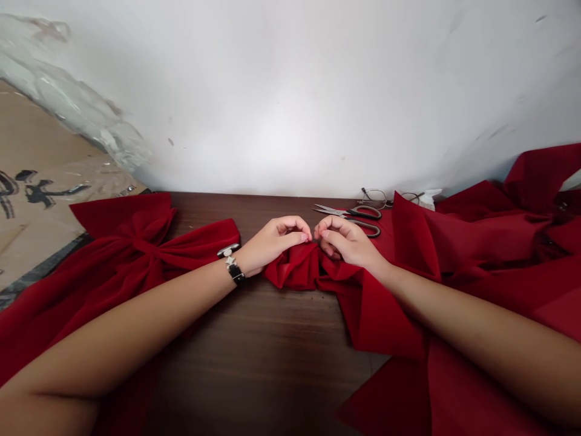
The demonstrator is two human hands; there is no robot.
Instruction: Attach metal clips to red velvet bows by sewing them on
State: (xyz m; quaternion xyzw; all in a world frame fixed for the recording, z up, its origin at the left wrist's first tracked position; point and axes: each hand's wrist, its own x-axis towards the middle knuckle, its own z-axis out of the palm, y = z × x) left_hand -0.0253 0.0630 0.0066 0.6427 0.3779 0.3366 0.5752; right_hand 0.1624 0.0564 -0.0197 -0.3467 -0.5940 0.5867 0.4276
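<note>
In the head view my left hand [285, 239] and my right hand [342, 239] are close together, each with thumb and fingers pinched. Just below their fingertips is a gathered, folded piece of red ribbon [295, 269] on the dark wooden table [272, 357]. Whatever is between the fingertips is too small to make out. From the gathered part, a wide red ribbon tail [385, 318] loops out under my right wrist. A finished-looking red bow [145, 245] lies left of my left hand, its lower part behind my forearm.
Scissors [349, 213] with dark handles lie beyond my right hand, beside eyeglasses [374, 197]. More red fabric [485, 242] is heaped at the right. A cardboard box [49, 169] with plastic wrap [77, 100] stands at the left. A white wall [290, 97] rises behind the table.
</note>
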